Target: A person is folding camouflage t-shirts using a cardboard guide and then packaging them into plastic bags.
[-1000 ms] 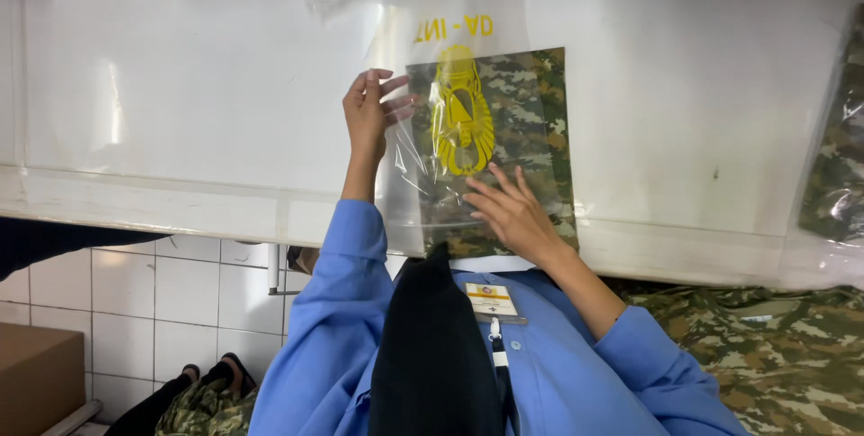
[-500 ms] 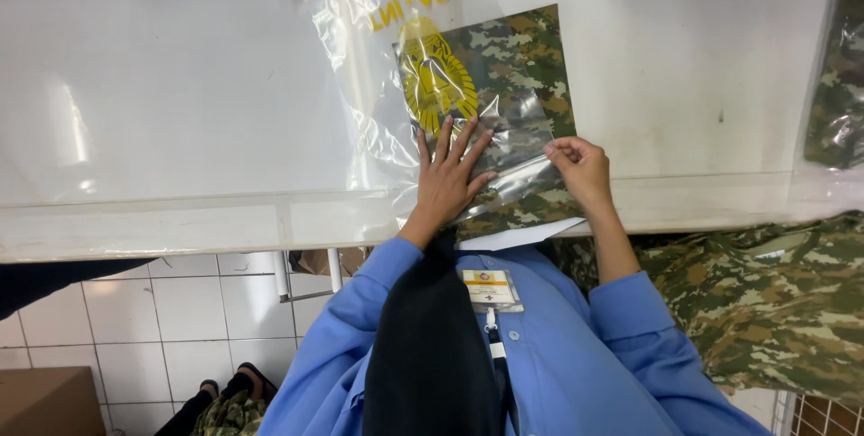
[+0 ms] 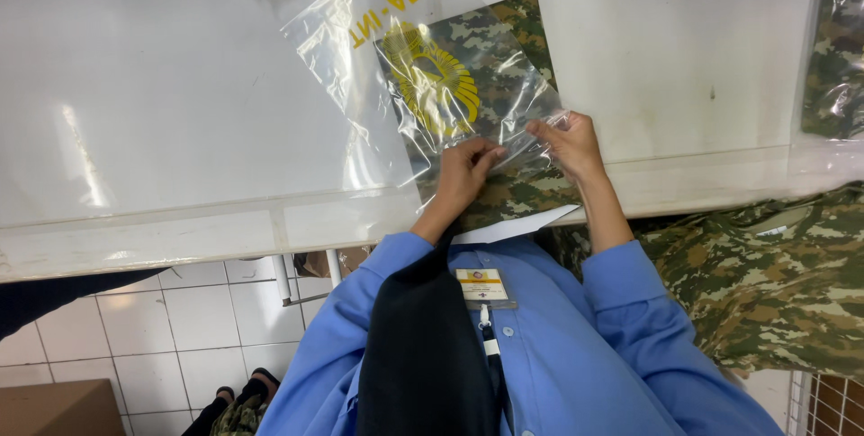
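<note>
So there's a folded camo garment [image 3: 490,94] lying flat on the white surface [image 3: 162,85], right at the near edge, half inside a clear plastic bag [image 3: 360,67] with a yellow emblem printed on it. The left hand [image 3: 466,170] is pressed down on the garment's near end, fingers curled over the plastic. The right hand [image 3: 569,141] pinches the bag's edge just beside it, so both hands are closed on the film. More camo fabric [image 3: 774,283] is heaped off to the right below the surface edge, and another bagged piece [image 3: 837,49] sits at the far right. Plenty of bare surface to the left. White floor tiles [image 3: 135,346] underneath, a cardboard box [image 3: 54,409] in the corner.
</note>
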